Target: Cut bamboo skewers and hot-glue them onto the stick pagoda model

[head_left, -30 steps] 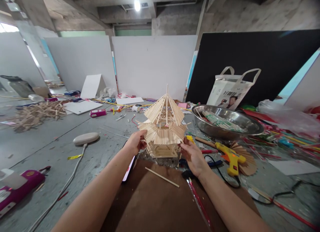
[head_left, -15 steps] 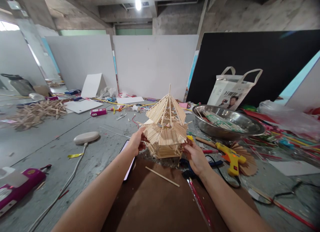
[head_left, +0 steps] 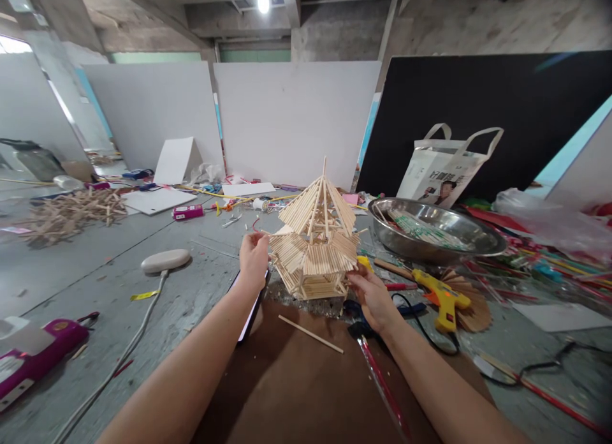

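Note:
A model pavilion (head_left: 316, 259) of thin wooden sticks, with a pointed upper roof and a wider lower roof, stands upright in front of me. My left hand (head_left: 253, 260) is closed in a pinch at the left corner of its lower roof; the fingertips are partly hidden. On the opposite side, my right hand (head_left: 373, 297) grips the model low at its right edge, thumb and fingers together. One loose stick (head_left: 310, 333) lies on the brown board (head_left: 287, 393) nearer to me. A phone (head_left: 249, 316) is partly under my left wrist.
To the right are a yellow glue gun (head_left: 447, 302), a steel basin (head_left: 435, 240) with packets in it, and a white bag (head_left: 433, 173). A heap of sticks (head_left: 76, 214), a white charger (head_left: 166, 261) with cable and a purple power strip (head_left: 43, 361) lie left.
My left hand has moved up and left, from the model's side to the corner of its lower roof. The right hand keeps its grip. The model stays nearly in place.

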Demonstrator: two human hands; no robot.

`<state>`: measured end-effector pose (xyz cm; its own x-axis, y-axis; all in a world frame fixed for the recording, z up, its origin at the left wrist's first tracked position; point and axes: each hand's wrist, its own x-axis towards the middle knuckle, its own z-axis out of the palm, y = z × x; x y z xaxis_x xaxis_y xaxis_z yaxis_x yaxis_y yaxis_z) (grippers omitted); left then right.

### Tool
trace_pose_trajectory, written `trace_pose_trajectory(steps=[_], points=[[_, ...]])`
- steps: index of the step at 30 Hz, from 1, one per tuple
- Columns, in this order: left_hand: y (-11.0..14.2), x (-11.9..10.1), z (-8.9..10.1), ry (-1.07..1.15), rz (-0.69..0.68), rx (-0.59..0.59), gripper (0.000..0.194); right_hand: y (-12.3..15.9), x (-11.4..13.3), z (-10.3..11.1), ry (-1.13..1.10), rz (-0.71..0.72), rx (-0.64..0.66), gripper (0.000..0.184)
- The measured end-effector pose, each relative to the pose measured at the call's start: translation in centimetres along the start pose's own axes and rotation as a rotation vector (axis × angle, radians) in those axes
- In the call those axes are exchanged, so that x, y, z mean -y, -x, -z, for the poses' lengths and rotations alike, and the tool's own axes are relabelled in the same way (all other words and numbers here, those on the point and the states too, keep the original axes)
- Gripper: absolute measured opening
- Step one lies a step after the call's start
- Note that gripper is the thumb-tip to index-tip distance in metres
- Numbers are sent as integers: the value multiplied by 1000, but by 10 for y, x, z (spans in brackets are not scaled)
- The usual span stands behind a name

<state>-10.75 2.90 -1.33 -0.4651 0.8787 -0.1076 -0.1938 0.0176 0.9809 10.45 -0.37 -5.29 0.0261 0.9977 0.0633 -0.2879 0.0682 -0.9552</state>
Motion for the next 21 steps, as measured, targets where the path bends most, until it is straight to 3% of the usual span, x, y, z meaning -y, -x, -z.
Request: trace_pose_trajectory(steps=[3,10,21], points=[[1,1,-2,71,-16,-65,25,-1,-2,1,56,26,11,19],[-2,3,0,307,243,189,12,-8,-15,9,300,115,14,25],[-1,1,1,410,314,236,17,-20,-24,21,747,244,1,29]])
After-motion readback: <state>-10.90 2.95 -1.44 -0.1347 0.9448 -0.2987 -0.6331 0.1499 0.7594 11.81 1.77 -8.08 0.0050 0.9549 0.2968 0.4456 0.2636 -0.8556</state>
